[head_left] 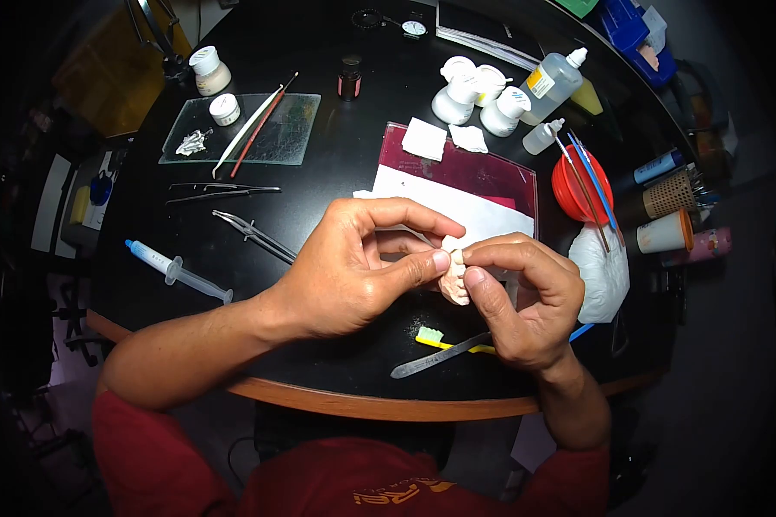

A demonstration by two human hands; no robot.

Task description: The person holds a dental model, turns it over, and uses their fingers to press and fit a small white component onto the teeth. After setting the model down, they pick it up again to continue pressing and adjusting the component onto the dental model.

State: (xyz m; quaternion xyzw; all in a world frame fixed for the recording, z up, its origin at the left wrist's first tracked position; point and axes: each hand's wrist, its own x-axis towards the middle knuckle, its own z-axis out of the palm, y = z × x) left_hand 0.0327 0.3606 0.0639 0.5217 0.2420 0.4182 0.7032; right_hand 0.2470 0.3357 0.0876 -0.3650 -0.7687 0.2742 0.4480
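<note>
A small whitish plaster dental cast (pixel 454 289) with tooth shapes along its edge is held up over the front of the table. My left hand (pixel 345 271) grips it from the left between thumb and fingers. From the right, my right hand (pixel 530 297) pinches at the upper part of the cast with thumb and index finger. Whether a separate small piece sits between those fingertips is too small to tell. Below the hands lie a yellow toothbrush (pixel 431 338) and a flat metal tool (pixel 435 358).
Tweezers (pixel 224 189) and a syringe (pixel 177 271) lie on the left. Behind them, a glass slab (pixel 280 129) carries a jar and thin tools. White bottles (pixel 459 99) stand at the back. On the right are a red bowl (pixel 569 189) with brushes and a white tissue (pixel 599 280).
</note>
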